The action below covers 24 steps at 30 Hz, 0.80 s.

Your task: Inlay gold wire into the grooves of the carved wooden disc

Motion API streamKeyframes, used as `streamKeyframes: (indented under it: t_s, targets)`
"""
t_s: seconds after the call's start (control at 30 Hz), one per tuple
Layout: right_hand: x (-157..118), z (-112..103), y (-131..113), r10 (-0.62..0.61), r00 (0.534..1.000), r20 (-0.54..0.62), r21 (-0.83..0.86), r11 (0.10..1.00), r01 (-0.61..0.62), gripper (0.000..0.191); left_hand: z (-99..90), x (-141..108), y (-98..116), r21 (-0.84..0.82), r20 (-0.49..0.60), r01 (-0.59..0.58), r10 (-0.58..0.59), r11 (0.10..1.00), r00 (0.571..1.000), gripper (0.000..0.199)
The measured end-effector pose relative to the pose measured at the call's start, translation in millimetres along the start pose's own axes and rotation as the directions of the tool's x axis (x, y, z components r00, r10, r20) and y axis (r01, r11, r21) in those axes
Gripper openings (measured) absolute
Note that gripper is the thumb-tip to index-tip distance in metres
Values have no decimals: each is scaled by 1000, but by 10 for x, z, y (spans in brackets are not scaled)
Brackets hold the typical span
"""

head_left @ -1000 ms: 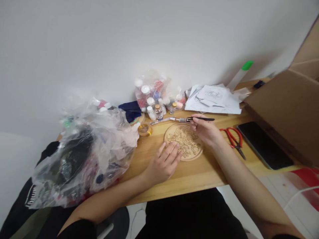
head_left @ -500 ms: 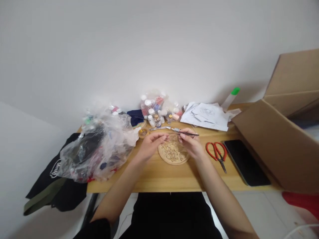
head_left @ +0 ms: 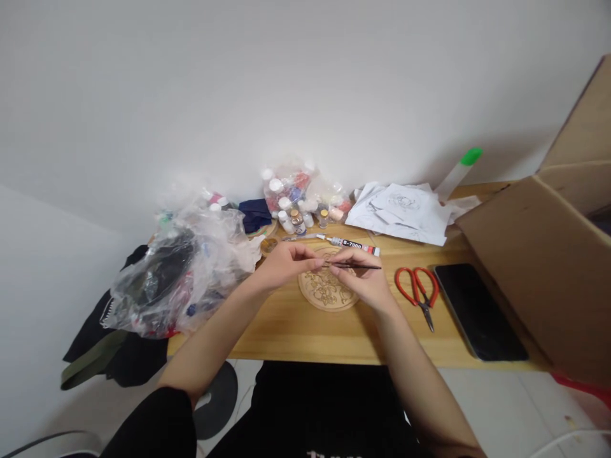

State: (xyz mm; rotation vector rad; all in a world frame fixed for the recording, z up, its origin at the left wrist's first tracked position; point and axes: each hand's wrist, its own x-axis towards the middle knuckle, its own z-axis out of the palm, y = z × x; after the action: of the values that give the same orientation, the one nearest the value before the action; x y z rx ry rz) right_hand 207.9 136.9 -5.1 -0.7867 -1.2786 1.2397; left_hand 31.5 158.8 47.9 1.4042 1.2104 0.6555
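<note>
A slim dark stick-like tool lies almost level in my right hand, pinched between thumb and fingers. Its left end reaches the fingertips of my left hand, which are closed together; whether they grip that end or something tiny is too small to tell. Below both hands a round wooden board with carved or raised flower-like lines rests flat on the table. Just behind my right hand lies a glue tube marked B-7000, its nozzle to the left. A small round amber-coloured pot stands beyond my left hand.
Red-handled pliers and a black phone lie right, before an open cardboard box. Papers, small bottles and bagged jars line the wall. A crumpled plastic bag fills the table's left side.
My hands have come together, so my left fingertips now meet the tool's left end. The view has shifted slightly, and the glue tube shows more fully behind my right hand.
</note>
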Motion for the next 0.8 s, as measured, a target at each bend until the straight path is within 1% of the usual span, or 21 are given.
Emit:
streamKeyframes:
  t_s: [0.03, 0.1, 0.17, 0.23, 0.27, 0.37, 0.5, 0.57, 0.63, 0.7, 0.73, 0.8]
  targets:
    - [-2, -2, 1, -4, 1000, -10, 4, 1000, 4, 12, -13, 3, -7, -5, 4, 2, -2, 1000, 1000, 21]
    - [0, -11, 11, -5, 998, -69, 39, 999, 7, 10, -42, 2, -27, -58, 4, 8, -8, 998, 1000, 23]
    - [6, -23, 32, 16, 988, -151, 89, 996, -3, 12, -63, -6, -58, -126, -11, 15, -17, 992, 1000, 26]
    - [11, -31, 57, 50, 979, -197, 132, 991, -24, 14, -60, -15, -96, -173, -16, 24, -27, 985, 1000, 30]
    - [12, -32, 68, 66, 978, -199, 146, 989, -37, 15, -47, -19, -112, -187, -8, 30, -32, 982, 999, 33]
    - [6, -22, 76, 83, 984, -160, 153, 987, -58, 14, 17, -22, -133, -228, 30, 48, -42, 973, 999, 39]
    - [-4, 9, 40, 52, 992, -116, 114, 993, -39, 11, 97, 2, -99, -215, 83, 22, -4, 976, 997, 31]
    - [-3, 24, 31, 32, 994, -107, 88, 996, -22, 10, 104, 25, -95, -153, 69, -6, 17, 988, 997, 26]
    - [5, 29, 40, 15, 994, -106, 60, 998, -9, 9, 72, 27, -122, -83, 17, -6, 8, 997, 1000, 25]
    - [25, 9, 64, 23, 986, -163, 74, 997, -11, 9, -10, -35, -180, -53, -37, 12, -14, 999, 999, 26]
    - [40, -13, 78, 39, 975, -217, 117, 993, -14, 9, -68, -103, -222, -58, -53, 13, -16, 998, 998, 27]
    - [80, -81, 95, 103, 936, -335, 269, 963, -10, 9, -211, -331, -333, -82, -49, 23, -27, 996, 998, 30]
